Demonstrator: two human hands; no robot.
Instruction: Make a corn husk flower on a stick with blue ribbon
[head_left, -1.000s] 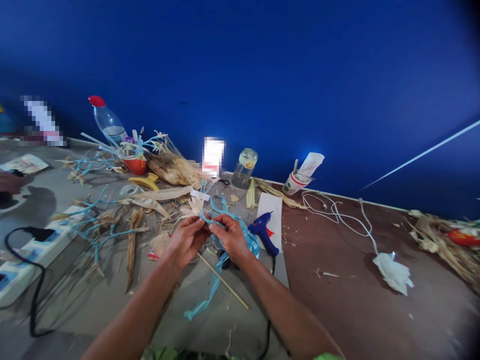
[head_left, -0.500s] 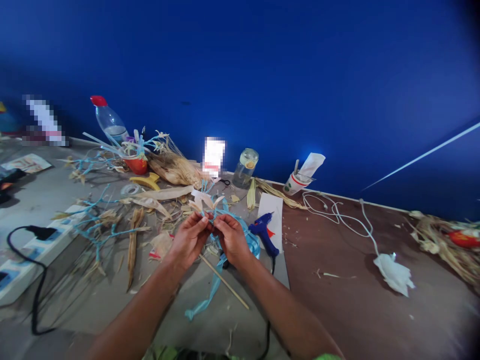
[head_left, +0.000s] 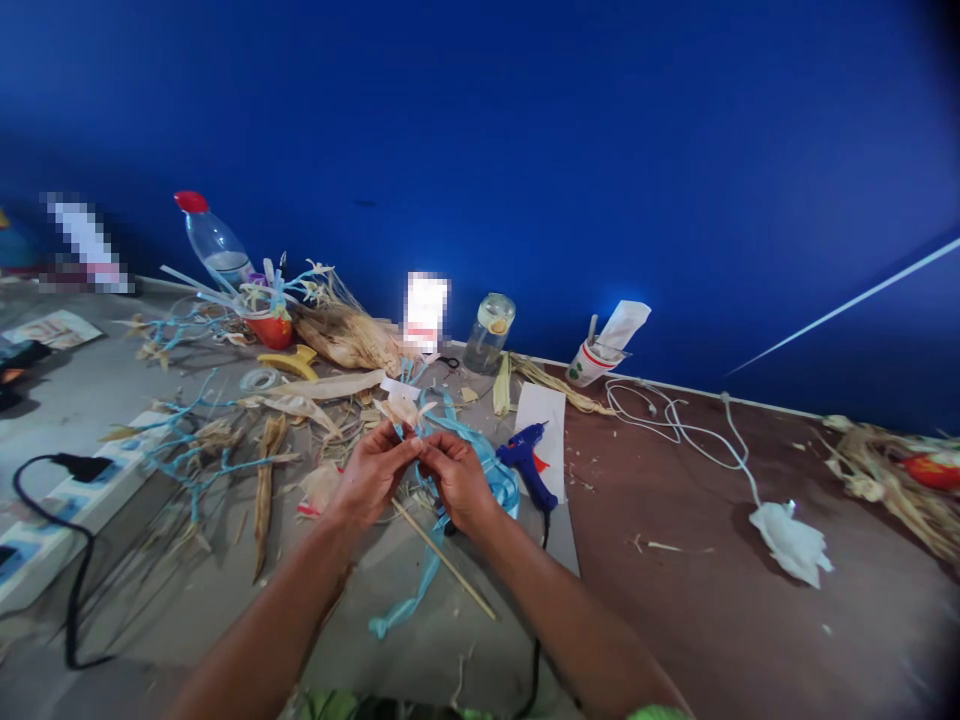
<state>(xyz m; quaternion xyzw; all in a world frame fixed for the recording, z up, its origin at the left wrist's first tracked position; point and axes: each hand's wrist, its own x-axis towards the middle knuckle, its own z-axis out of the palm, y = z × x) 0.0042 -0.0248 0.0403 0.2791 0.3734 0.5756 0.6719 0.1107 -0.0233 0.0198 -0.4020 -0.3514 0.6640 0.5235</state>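
Note:
My left hand (head_left: 377,472) and my right hand (head_left: 459,478) meet at the fingertips over the middle of the table. Both are closed in a pinch at the base of a pale corn husk flower (head_left: 401,409), whose petals stick up beyond the fingers. A bit of light blue strip shows at its base; the fingers hide the rest of the stem. Light blue ribbon (head_left: 409,608) trails below the hands, and more lies coiled behind my right wrist. A thin wooden stick (head_left: 457,575) lies on the table under the hands.
A blue glue gun (head_left: 531,462) rests right of my right hand on white paper (head_left: 541,402). Blue-wrapped branches (head_left: 199,470) and dry husks lie left, near a power strip (head_left: 97,510). Behind stand a red cup (head_left: 270,330), a bottle (head_left: 214,240) and a glass jar (head_left: 489,335).
My fingertips have drawn closer together at the flower's base. The flower's petals have turned and sit slightly lower. The view has shifted very slightly.

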